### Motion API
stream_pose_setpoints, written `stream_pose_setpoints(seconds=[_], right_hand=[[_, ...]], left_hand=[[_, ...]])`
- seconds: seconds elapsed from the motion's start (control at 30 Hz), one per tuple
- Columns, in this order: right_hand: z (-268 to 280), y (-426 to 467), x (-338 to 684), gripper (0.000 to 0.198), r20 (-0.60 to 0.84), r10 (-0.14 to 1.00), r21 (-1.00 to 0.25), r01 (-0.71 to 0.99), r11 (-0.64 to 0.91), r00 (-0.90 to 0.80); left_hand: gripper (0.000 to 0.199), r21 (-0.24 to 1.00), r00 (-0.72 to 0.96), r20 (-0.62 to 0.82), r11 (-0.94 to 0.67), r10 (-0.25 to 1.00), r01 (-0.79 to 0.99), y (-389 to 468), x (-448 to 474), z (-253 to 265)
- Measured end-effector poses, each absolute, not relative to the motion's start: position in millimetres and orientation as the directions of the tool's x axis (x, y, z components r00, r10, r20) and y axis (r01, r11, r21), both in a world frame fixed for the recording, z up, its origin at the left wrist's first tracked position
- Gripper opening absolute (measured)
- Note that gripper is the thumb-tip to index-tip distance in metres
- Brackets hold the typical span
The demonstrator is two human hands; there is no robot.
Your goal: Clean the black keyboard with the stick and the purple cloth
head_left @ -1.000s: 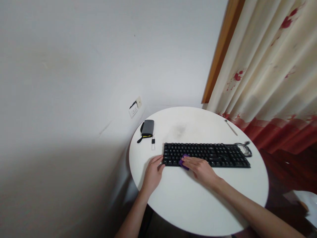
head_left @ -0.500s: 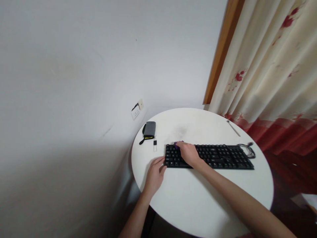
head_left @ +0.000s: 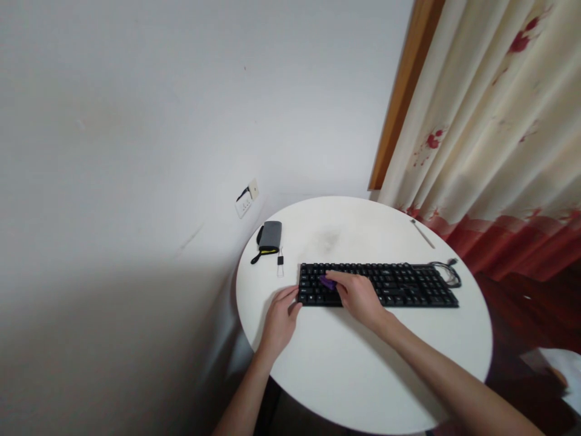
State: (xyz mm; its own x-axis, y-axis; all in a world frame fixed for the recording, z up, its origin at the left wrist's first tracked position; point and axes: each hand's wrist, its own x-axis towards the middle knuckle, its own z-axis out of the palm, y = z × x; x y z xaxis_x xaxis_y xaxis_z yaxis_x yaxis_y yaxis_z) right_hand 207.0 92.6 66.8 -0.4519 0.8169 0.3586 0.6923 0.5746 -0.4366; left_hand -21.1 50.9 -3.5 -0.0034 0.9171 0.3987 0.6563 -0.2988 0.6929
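A black computer keyboard [head_left: 403,287] lies across the round white table [head_left: 354,363]. At its left end is my left hand [head_left: 280,315], with fingertips and thumb against the edge and front corner, gripping it. My right hand [head_left: 358,297] is over the left part of the keys, fingers closed on a small purple object [head_left: 327,282]. That purple object rests on the keys; its exact kind is not clear, as the fingers partly cover it. Some keys are hidden under the right hand.
Behind my left hand are a folded grey cloth [head_left: 271,235] with black and yellow edging and a binder clip [head_left: 280,261]. The keyboard's coiled cable [head_left: 449,274] lies at its right end. A thin stick-like tool [head_left: 423,234] sits near the back right rim. Dark dust [head_left: 327,240] marks the tabletop.
My right hand has drawn the purple object from the keyboard's back edge toward me, onto the middle rows of keys. My left hand stays at the keyboard's left end. The view has shifted slightly.
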Motion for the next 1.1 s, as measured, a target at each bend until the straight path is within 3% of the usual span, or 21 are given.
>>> stream_pose_setpoints(seconds=[0.17, 0.3, 0.6, 0.73, 0.93, 1.1], right_hand=[[79, 138, 190, 0.040, 0.316, 0.887, -0.352, 0.827, 0.439, -0.336], [65, 139, 178, 0.042, 0.277, 0.847, -0.323, 0.786, 0.527, -0.454], [40, 69, 205, 0.046, 0.300, 0.759, -0.440, 0.621, 0.648, -0.578], [56, 76, 212, 0.046, 0.310, 0.800, -0.478, 0.643, 0.598, -0.514], [71, 133, 198, 0.041, 0.344, 0.889, -0.389, 0.815, 0.429, -0.304], [67, 146, 182, 0.040, 0.259, 0.873, -0.310, 0.821, 0.479, -0.412]], left_hand=[[0.038, 0.699, -0.005, 0.387, -0.290, 0.922, 0.654, 49, -20, 0], [0.040, 0.704, -0.012, 0.385, -0.286, 0.923, 0.650, 49, -19, 1], [0.039, 0.702, -0.015, 0.384, -0.282, 0.923, 0.654, 51, -20, -2], [0.039, 0.694, -0.006, 0.390, -0.290, 0.921, 0.659, 50, -20, -2], [0.037, 0.690, -0.011, 0.385, -0.280, 0.923, 0.668, 49, -19, 2], [0.037, 0.687, -0.022, 0.393, -0.278, 0.919, 0.671, 49, -19, 3]])
